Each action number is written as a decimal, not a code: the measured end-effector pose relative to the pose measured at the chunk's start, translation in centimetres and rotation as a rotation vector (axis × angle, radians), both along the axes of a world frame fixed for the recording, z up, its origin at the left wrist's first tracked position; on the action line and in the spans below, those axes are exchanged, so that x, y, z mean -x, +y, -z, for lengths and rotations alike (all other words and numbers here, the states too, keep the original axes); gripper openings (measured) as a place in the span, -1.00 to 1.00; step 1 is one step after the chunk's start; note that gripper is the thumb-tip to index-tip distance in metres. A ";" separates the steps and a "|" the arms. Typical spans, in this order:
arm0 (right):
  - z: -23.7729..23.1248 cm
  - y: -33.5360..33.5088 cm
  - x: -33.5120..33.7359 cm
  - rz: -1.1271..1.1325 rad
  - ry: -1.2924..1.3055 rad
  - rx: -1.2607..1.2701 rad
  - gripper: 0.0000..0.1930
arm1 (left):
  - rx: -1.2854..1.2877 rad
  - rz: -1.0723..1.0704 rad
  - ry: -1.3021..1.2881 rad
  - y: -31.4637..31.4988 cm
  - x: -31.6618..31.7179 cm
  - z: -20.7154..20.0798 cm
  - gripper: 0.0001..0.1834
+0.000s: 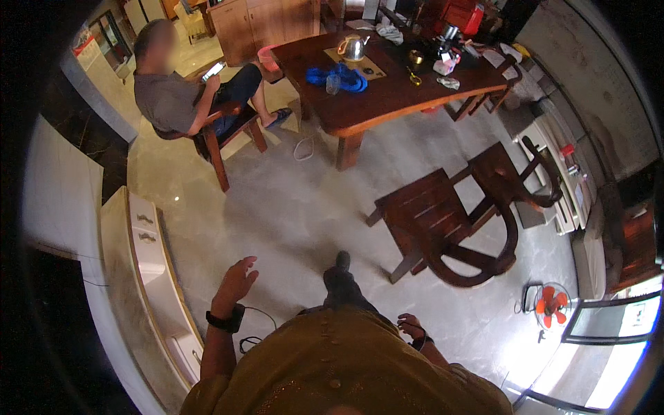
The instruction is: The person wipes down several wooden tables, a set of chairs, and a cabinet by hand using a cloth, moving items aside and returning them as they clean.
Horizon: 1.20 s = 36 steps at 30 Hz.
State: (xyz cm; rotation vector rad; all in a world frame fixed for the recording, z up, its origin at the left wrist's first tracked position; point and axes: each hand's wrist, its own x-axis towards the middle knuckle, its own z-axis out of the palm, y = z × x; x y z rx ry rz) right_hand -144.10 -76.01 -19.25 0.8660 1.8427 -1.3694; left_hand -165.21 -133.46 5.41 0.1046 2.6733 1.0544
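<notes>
Walking phase, as I read it: nothing is in hand, the person stands on the pale polished stone floor [297, 207] with one dark shoe [342, 261] stepped forward toward 12 o'clock.

Left hand [235, 280]: raised at about 9 o'clock of the body, fingers spread wide, holds nothing, black wristband just below it. Nearest thing is the long cream cabinet with metal drawer pulls [149, 256], near on its 9 o'clock side, not touching.

Right hand [411, 325]: low by the hip at 3 o'clock, fingers loosely curled, mostly hidden by the mustard shirt; a thin dark cord may run by it, cannot tell if it grips anything.

Nearest furniture ahead: dark red-brown wooden armchair [456, 221] at 1 o'clock, well apart from both hands. Beyond it at 12, a dark wooden table [387, 90] carries a coiled blue rope [339, 76], a steel kettle [353, 47] and small clutter. Another person sits in a wooden chair [228, 131] at 11 o'clock, holding a phone.

Small orange-bladed floor fan [550, 306] at 3 o'clock.

Judgement: any reach first needs closing the gap; both hands are far from every object.
</notes>
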 end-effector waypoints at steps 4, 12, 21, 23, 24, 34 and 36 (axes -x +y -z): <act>-2.9 -1.7 15.5 -0.385 0.062 -0.102 -0.68 | 0.012 -0.030 -0.193 2.8 7.3 -1.0 -0.56; -10.8 -5.4 47.5 -0.522 0.717 -0.252 -0.64 | -0.034 -0.154 -0.225 3.2 20.5 -2.9 -0.53; -13.1 -7.5 61.2 -0.370 0.572 -0.189 -0.68 | 0.007 0.125 -0.102 5.0 41.6 0.1 -0.56; -12.3 -6.4 62.4 -0.272 0.469 -0.186 -0.67 | -0.005 0.267 -0.066 5.8 46.6 -0.5 -0.57; -11.8 -6.0 62.3 -0.219 0.412 -0.174 -0.66 | -0.017 0.290 -0.082 6.4 48.5 -1.1 -0.57; -13.8 -0.2 75.0 0.131 0.296 0.409 -0.58 | -0.194 0.325 -0.132 13.4 61.6 -3.8 -0.55; -15.4 3.1 80.1 0.272 0.321 0.433 -0.54 | -0.204 0.339 -0.189 16.4 63.6 -5.0 -0.55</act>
